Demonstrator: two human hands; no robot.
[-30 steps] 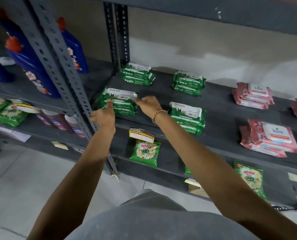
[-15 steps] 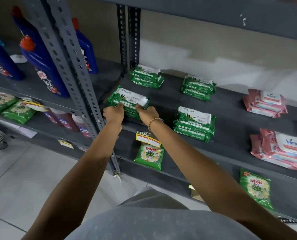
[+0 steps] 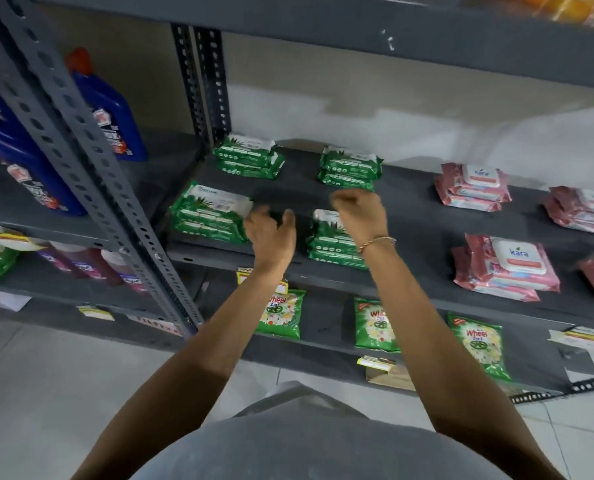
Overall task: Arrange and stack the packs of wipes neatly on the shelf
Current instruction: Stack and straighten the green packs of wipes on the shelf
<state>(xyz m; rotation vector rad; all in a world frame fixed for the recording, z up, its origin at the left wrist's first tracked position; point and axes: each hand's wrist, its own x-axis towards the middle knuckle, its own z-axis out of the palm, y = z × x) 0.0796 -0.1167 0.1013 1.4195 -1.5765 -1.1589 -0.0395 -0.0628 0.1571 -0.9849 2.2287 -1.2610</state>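
Observation:
Several small stacks of green wipes packs lie on the dark grey shelf. The front left stack sits just left of my left hand, which is off it, fingers apart and empty. My right hand hovers over the front right stack, fingers curled loosely, holding nothing. Two more green stacks sit at the back: the back left stack and the back right stack. Pink wipes packs are stacked further right, with another pink stack near the front edge.
A perforated grey upright stands left of the green stacks. Blue bottles fill the neighbouring shelf at left. Green detergent pouches and price tags sit on the shelf below. Another shelf runs overhead.
Both hands have let go of the front left green stack and shifted right. My right hand now hovers above the front right stack. The camera has moved closer.

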